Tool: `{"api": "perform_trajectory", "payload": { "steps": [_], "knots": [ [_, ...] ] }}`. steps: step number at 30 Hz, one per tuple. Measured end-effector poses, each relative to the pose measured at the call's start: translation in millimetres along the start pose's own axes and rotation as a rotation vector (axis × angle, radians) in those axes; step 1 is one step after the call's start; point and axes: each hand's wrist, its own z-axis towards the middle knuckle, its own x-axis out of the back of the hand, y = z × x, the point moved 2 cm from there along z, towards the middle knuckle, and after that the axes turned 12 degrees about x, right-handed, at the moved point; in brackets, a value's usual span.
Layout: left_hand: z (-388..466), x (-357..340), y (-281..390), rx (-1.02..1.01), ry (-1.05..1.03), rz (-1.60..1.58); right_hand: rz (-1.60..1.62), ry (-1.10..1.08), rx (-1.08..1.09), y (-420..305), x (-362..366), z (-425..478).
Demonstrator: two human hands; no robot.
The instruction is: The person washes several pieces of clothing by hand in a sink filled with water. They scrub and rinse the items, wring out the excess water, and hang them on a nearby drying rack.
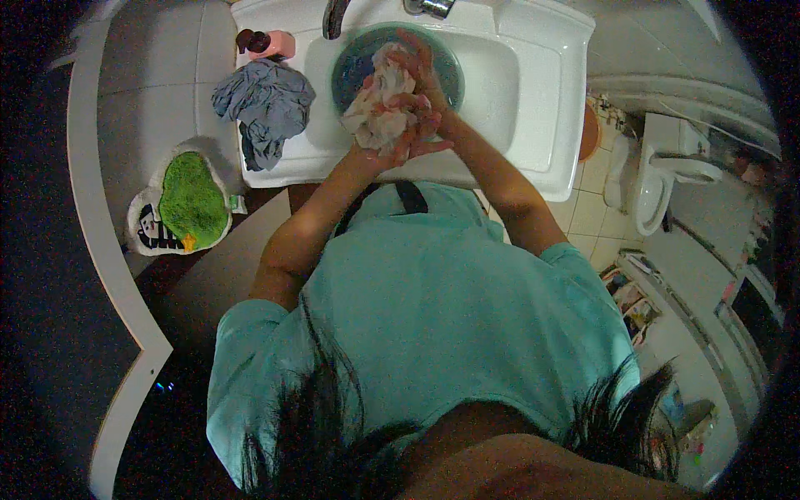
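A bunched, wet-looking pale cloth (377, 120) is held in both hands above a round green plastic basin (461, 78). My left hand (409, 140) grips its lower part near the basin's front rim. Farther forward, my right hand (420, 65) holds the upper part, fingers partly hidden by the folds. Liquid and something dark blue (355, 72) show inside the basin; the cloth and hands cover much of it. The basin stands in a white ceramic washbasin (490, 103), beneath a dark faucet spout (335, 19).
On the washbasin's left ledge lie a crumpled grey-blue cloth (269, 100) and a pink pump bottle (275, 45). A metal faucet handle (431, 6) sits at the back. A green patterned towel (194, 203) hangs at left. A toilet (653, 200) and an orange-brown tub (589, 131) are at right.
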Motion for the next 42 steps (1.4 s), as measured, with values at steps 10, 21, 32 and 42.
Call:
{"api": "perform_trajectory", "payload": {
  "steps": [10,21,32,42],
  "knots": [
    [-38,-15,68,0.456,1.3,1.147,-0.606,-0.875,0.329,23,61,29],
    [-8,-20,111,-0.156,1.208,2.913,0.038,-0.918,-0.915,83,46,-22],
    [-20,6,124,-0.359,1.187,3.041,1.665,0.032,-1.333,25,5,-28],
    [-19,-17,79,-0.593,1.279,2.966,1.698,-0.083,-1.531,-2,34,-1]
  ]
}}
